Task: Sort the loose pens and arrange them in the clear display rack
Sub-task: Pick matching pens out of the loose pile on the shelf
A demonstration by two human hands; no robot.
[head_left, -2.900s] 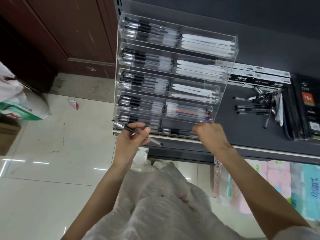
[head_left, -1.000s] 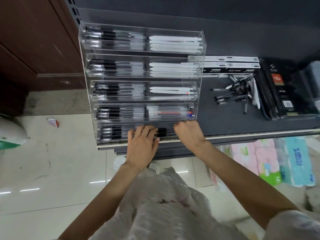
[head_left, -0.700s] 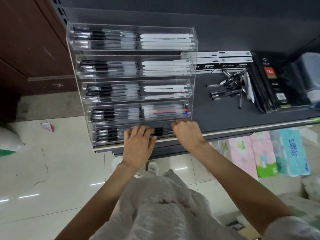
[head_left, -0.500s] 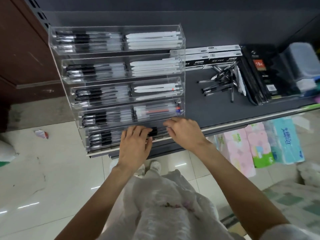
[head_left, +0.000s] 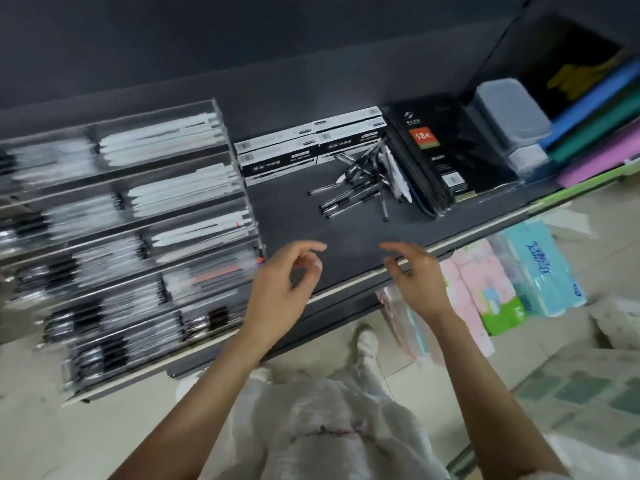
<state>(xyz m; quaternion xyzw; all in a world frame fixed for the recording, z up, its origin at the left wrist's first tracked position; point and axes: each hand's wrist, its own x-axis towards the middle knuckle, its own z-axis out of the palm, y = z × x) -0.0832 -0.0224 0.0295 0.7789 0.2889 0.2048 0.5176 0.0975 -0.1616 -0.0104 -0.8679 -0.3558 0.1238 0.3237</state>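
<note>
The clear display rack stands at the left of the dark shelf, its stepped tiers filled with black pens on the left and white pens on the right. A pile of loose black pens lies on the shelf right of the rack, with a few white ones beside it. My left hand hovers empty over the shelf's front edge, just right of the rack, fingers loosely curled. My right hand hovers empty a little further right, fingers relaxed. The picture is blurred by motion.
White and black pen boxes lie behind the loose pens. Black packaged notebooks, a clear plastic box and coloured folders fill the shelf's right part. Tissue packs sit below the shelf.
Both hands have left the rack's bottom tier and moved right, over the bare shelf. The pen held earlier in my left hand is gone. The view has swung right.
</note>
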